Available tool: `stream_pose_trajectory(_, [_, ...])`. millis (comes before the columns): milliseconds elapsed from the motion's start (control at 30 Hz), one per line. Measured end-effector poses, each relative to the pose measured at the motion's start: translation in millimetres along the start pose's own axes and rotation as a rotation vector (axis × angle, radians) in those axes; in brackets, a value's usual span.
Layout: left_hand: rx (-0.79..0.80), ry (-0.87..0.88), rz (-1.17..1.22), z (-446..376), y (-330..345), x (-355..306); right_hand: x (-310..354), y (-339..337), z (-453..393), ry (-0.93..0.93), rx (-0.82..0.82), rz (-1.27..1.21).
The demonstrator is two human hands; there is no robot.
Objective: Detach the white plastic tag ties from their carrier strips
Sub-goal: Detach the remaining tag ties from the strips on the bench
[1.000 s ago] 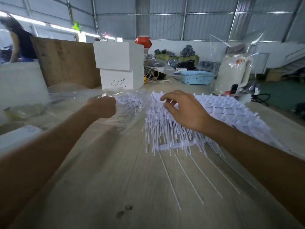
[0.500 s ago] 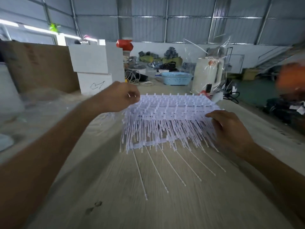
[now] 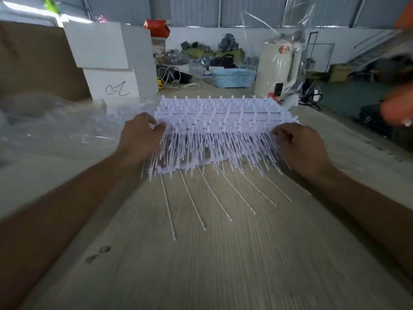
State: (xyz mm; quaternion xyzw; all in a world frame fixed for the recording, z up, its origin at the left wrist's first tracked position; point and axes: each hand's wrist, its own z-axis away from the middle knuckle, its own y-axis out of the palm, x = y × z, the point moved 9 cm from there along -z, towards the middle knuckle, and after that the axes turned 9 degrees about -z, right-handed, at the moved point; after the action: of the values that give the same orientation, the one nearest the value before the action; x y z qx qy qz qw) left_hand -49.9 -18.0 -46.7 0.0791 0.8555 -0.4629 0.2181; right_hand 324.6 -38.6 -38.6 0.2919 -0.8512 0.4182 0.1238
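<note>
Your left hand [image 3: 143, 135] and right hand [image 3: 299, 144] grip opposite ends of the stack [image 3: 223, 117] of tie strips, fingers curled on its edges, toward the far middle of the bench [image 3: 223, 265]; it looks light and springy; the thin ties [image 3: 212, 151] hanging off its near side will likely bend and snag; hold the stiffer strips, not the tails.

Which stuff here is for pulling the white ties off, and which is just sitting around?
For the job:
- stack of white tag ties
- left hand and right hand, each with a grip on one end of the stack

Just lying about:
- blue basket
- white foam blocks
- clear plastic bag
- red bag
</note>
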Motion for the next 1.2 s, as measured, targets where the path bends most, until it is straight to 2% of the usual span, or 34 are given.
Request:
stream_pose_trajectory(133, [0.092, -0.352, 0.456, 2, 13, 30, 4, -7, 3, 0.031, -0.029, -0.145])
stream_pose_trajectory(200, [0.103, -0.4, 0.491, 5, 10, 34, 2, -9, 4, 0.052, -0.033, -0.216])
stream_pose_trajectory(400, [-0.157, -0.058, 0.166, 9, -24, 3, -7, -14, 3, 0.097, -0.059, -0.371])
stream_pose_trajectory(500, [-0.233, -0.002, 0.155, 13, -35, -6, -11, -14, 3, 0.098, -0.076, -0.536])
stream_pose_trajectory(600, [-0.255, 0.05, 0.169, 18, -36, -11, -16, -16, 2, 0.087, -0.095, -0.558])
stream_pose_trajectory(700, [-0.229, 0.046, 0.207, 16, -32, -10, -21, -20, -1, 0.078, -0.136, -0.535])
stream_pose_trajectory(800, [-0.029, -0.024, 0.213, 13, -13, -2, -23, -22, -2, 0.08, -0.14, -0.517])
stream_pose_trajectory(867, [0.061, -0.021, 0.103, 15, -6, 0, -23, -20, -2, 0.106, -0.131, -0.524])
stream_pose_trajectory(967, [-0.008, 0.001, 0.069, 16, -16, -6, -33, -14, 0, 0.287, -0.16, -0.75])
stream_pose_trajectory(1067, [-0.15, 0.126, -0.056, 19, -30, -22, -46, -7, 8, 0.542, -0.237, -1.005])
stream_pose_trajectory(1200, [-0.139, 0.253, -0.174, 25, -23, -41, -49, -15, 10, 0.663, -0.313, -1.182])
